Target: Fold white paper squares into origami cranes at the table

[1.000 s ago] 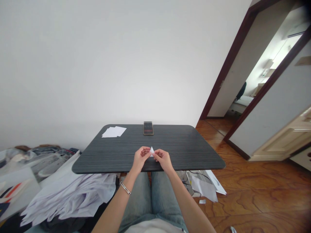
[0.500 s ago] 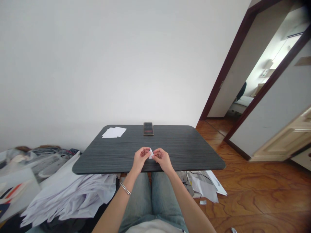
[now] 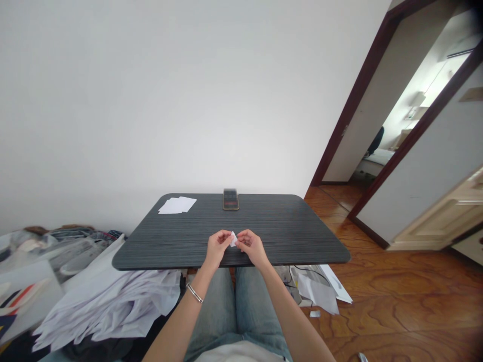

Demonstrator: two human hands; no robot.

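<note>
A small piece of folded white paper (image 3: pixel 233 239) is pinched between my two hands, just above the near part of the dark table (image 3: pixel 279 221). My left hand (image 3: pixel 218 246) grips its left side with thumb and fingers. On the other side, my right hand (image 3: pixel 252 246) holds the right edge in a pinch. The fingertips cover part of the paper, so its full folded shape is hard to make out. Several white sheets (image 3: pixel 177 205) lie overlapped at the table's far left.
A phone (image 3: pixel 230 199) leans upright at the table's back edge, near the white wall (image 3: pixel 226 100). Piled white cloth (image 3: pixel 124 306) and bags stand to the left. Papers (image 3: pixel 320 294) and cables lie below the table's right side, on the wooden floor (image 3: pixel 396 296).
The paper between my fingers has changed shape slightly and now looks narrower and more creased. Both hands stay in nearly the same place.
</note>
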